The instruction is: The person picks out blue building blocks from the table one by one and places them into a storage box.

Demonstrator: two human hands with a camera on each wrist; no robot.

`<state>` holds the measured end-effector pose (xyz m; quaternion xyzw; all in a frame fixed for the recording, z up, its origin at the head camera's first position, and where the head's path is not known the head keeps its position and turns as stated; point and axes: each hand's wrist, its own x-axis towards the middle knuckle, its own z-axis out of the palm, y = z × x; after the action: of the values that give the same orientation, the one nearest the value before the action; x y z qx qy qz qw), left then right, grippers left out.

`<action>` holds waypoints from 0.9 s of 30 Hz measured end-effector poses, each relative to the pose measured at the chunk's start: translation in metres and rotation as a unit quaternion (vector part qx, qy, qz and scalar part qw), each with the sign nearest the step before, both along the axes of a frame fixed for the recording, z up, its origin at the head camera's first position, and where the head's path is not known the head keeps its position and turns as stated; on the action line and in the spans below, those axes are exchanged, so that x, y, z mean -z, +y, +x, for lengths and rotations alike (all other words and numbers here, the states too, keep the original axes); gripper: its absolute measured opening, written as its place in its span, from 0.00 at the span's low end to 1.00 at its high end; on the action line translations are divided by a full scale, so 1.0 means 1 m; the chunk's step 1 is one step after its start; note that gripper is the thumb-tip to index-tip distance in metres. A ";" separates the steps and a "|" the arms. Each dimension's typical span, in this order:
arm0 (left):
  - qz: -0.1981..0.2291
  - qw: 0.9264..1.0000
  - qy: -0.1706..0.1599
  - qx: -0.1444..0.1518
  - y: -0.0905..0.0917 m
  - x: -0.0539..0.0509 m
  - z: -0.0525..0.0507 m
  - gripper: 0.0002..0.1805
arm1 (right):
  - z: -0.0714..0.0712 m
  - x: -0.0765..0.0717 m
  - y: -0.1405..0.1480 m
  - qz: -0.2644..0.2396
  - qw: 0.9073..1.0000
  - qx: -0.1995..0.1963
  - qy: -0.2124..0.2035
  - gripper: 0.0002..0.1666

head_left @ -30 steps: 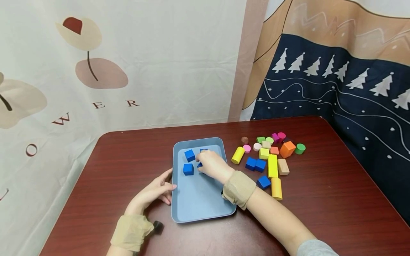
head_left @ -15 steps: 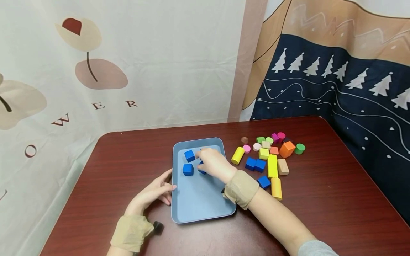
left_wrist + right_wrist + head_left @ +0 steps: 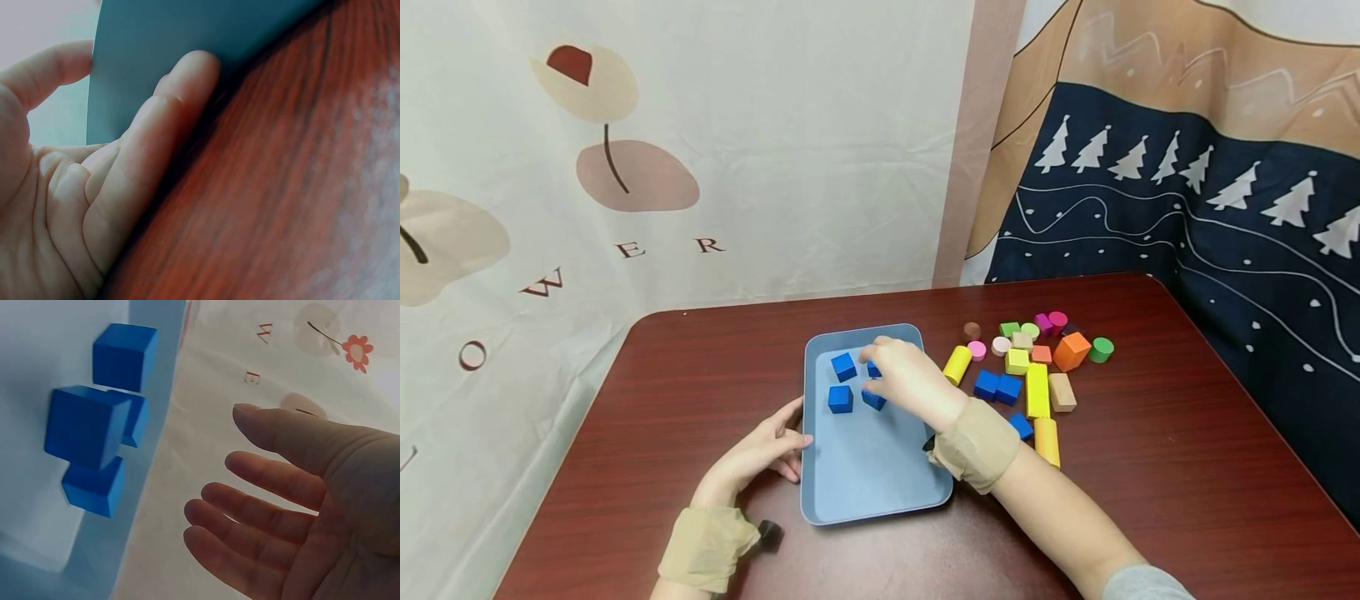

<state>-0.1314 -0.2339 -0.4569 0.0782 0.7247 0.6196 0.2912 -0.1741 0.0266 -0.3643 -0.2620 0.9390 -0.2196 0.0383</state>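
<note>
Right hand (image 3: 913, 379) has lifted from 4 blue cubes (image 3: 841, 399), fingers parted; left hand (image 3: 762, 446) grips tray (image 3: 868, 471).

head: high, forward-down | left wrist: close, at tray (image 3: 147, 37) | right wrist: close, facing blue cubes (image 3: 81, 428), shared with head

Cubes (image 3: 840, 400) in the tray (image 3: 872, 475), loose blocks (image 3: 1037, 392) to its right

The tray rests on the surface (image 3: 700, 367), four cubes in its far half. The left hand (image 3: 760, 448) holds the tray's left wall; the right hand (image 3: 910, 379) is above its far right part. Behind are fabric hangings (image 3: 797, 125).
</note>
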 end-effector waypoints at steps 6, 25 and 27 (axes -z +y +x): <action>0.002 1.000 0.003 0.000 0.000 0.000 0.001 0.43 | 0.001 -0.007 0.010 0.000 1.000 0.015 0.007 0.24; 0.007 1.000 0.003 0.005 -0.001 0.002 -0.001 0.43 | 0.002 -0.022 0.050 -0.004 0.998 0.064 0.025 0.24; 0.009 1.000 0.005 0.006 -0.001 0.002 -0.001 0.42 | 0.002 -0.022 0.055 0.000 0.997 0.067 0.029 0.24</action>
<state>-0.1321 -0.2351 -0.4586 0.0882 0.7202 0.6235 0.2910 -0.1718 0.0817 -0.3420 -0.2051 0.9550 -0.2143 -0.0035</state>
